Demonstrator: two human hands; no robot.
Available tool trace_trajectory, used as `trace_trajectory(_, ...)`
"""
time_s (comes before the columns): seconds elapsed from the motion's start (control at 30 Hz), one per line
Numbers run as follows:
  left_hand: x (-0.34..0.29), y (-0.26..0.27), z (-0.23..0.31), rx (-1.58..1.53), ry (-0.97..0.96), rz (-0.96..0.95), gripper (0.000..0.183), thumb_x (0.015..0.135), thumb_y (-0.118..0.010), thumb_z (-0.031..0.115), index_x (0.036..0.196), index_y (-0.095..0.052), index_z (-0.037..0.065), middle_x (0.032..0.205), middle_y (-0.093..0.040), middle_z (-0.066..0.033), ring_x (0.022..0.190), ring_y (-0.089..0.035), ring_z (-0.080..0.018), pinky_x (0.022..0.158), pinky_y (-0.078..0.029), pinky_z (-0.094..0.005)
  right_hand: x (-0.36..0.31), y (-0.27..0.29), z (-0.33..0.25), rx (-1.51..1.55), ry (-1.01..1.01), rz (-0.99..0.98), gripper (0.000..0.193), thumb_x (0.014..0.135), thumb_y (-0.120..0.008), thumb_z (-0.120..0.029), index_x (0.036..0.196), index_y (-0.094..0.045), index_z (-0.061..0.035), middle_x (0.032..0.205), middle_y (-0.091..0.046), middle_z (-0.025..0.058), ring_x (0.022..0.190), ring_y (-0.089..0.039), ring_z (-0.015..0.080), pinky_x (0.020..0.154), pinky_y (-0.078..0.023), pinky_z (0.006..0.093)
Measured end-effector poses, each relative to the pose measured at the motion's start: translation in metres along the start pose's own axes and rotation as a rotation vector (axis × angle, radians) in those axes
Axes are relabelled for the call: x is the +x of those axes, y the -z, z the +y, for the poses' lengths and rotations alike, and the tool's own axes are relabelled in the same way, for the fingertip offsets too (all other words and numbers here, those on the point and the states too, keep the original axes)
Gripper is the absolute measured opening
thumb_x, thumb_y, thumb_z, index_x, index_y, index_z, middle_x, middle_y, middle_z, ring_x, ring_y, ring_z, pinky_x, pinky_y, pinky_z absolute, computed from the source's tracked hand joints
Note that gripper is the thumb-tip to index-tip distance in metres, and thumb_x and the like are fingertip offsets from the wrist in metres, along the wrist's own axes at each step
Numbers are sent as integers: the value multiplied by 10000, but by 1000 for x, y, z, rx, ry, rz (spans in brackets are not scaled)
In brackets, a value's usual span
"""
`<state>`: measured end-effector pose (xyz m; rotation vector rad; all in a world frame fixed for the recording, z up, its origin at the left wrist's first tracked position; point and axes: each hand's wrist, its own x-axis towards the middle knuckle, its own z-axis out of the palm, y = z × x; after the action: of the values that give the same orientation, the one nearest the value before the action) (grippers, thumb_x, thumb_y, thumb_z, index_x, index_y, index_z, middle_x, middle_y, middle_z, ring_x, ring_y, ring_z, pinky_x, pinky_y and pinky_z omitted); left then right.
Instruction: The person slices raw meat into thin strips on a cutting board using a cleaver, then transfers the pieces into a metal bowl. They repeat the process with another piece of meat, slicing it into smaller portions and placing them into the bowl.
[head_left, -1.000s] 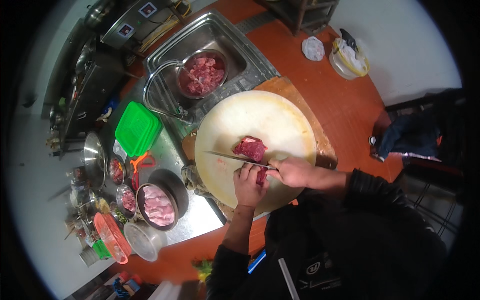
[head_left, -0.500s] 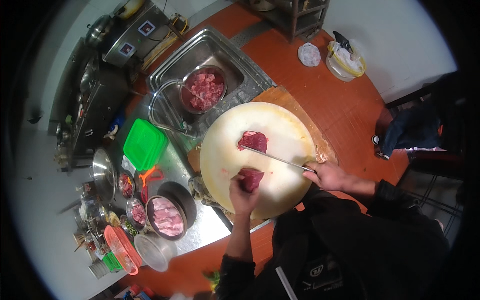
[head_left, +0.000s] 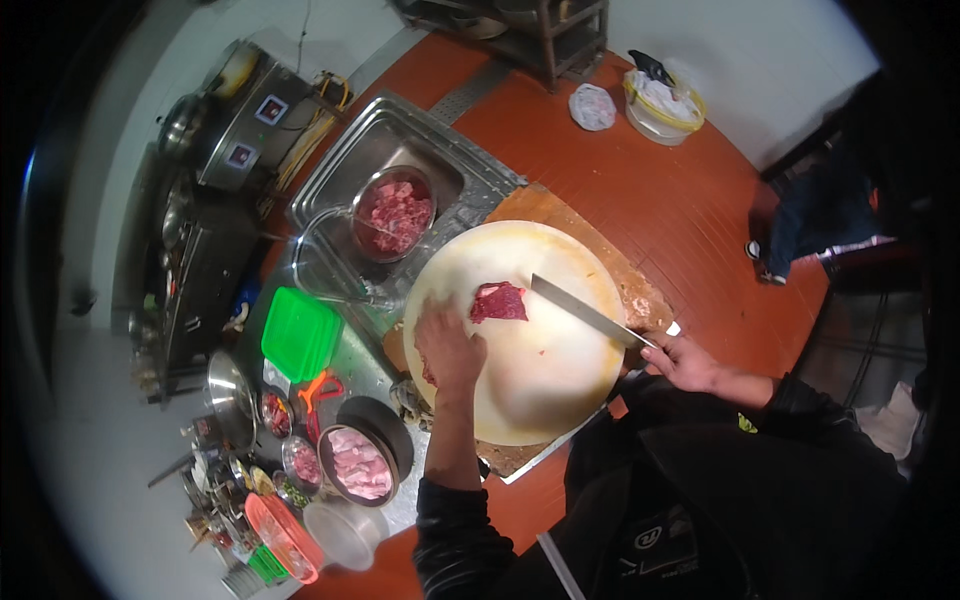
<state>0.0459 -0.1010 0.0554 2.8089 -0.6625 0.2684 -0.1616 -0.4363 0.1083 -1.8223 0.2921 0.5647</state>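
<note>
A round white chopping board (head_left: 520, 410) lies before me. On it sits a dark red piece of raw meat (head_left: 498, 302) with a pale fatty patch. My right hand (head_left: 682, 362) grips a cleaver (head_left: 585, 308) by its handle; the blade reaches over the board, its tip apart from that piece. My left hand (head_left: 448, 345) is at the board's left side, palm down and fingers stretched out, slightly blurred. Red meat shows at the outer edge of this hand, mostly hidden beneath it.
Beyond the board, a sink (head_left: 375, 130) holds a steel bowl (head_left: 432, 215) of cut meat. Left stand a green plastic container (head_left: 300, 335), orange-handled scissors (head_left: 318, 390), a pan of pale meat strips (head_left: 358, 465) and an orange basket (head_left: 282, 535). A bucket (head_left: 660, 110) and a person's leg (head_left: 805, 225) are farther right.
My left hand has moved left and away with the second piece, its fingers now spread. The cleaver has come off the remaining piece toward the right. The whole view has shifted slightly.
</note>
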Motion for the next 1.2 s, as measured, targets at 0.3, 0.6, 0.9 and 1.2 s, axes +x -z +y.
trace_trajectory(0.3,51,-25,23,-975,300,-577,488,819,-618,-5,1306,-615,-39,1200,-683,-130,1052,-679,-217,911,-572,-327,-15,-18,30,-34,-21,93,362,1098,-506,-344,1253,-614,-35,1102,-712,205,1046,-686,349,915,-539,423)
trace_trajectory(0.6,15,26,69,-1816,464,-698,617,781,-577,27,1391,-566,-61,1248,-679,-163,1126,-666,-231,1016,-520,-354,-9,-17,43,-10,-25,97,397,1107,-489,-354,1269,-610,-13,1108,-706,206,1056,-672,301,950,-526,416)
trace_trajectory(0.9,-39,64,61,-1270,355,-401,486,752,-646,52,1234,-639,-7,1035,-695,-81,819,-683,-208,721,-548,-301,-15,-22,23,-90,4,112,399,1106,-494,-319,1344,-578,-10,1170,-697,236,1104,-660,338,989,-508,422)
trace_trajectory(1.2,-144,24,70,-289,112,-139,704,730,-877,275,1362,-635,82,1188,-580,-194,1087,-564,-394,939,-503,-486,-25,-20,-4,-238,186,82,406,1032,-602,-250,1383,-550,-52,932,-714,183,811,-711,351,761,-564,423)
